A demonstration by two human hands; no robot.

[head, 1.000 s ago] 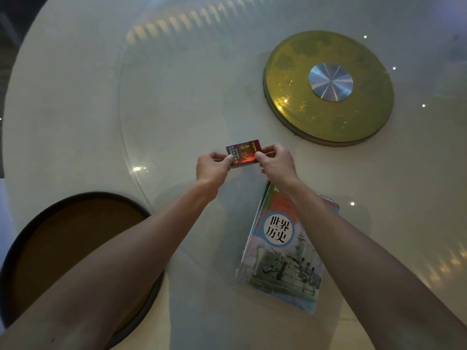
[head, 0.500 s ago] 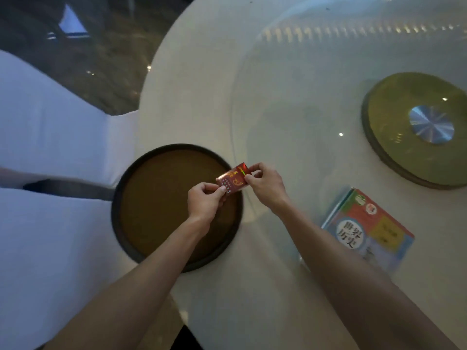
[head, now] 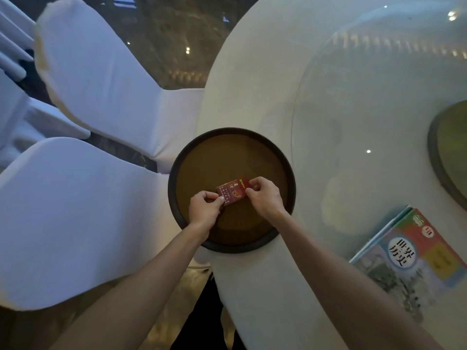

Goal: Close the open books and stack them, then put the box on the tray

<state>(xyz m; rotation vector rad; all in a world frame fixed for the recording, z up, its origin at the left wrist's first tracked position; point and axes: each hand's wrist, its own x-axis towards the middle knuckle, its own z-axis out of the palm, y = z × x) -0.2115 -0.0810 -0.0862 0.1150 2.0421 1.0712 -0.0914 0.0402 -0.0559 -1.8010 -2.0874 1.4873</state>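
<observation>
A small red box (head: pixel 232 190) with gold lettering is over the middle of the round brown tray (head: pixel 202 162), low against its surface. My left hand (head: pixel 205 209) pinches its near left corner and my right hand (head: pixel 264 197) pinches its right end. Whether the box rests on the tray or hovers just above it I cannot tell. The closed books (head: pixel 417 261) lie stacked at the right on the glass, a colourful cover on top.
The tray sits at the near left edge of the round white table (head: pixel 252 72). A glass turntable (head: pixel 353 122) covers the table's middle, with a gold hub (head: pixel 452 147) at far right. White-covered chairs (head: pixel 101 72) stand left of the table.
Both hands have carried the red box from above the books leftward and down to the middle of the tray. My view has swung left with them.
</observation>
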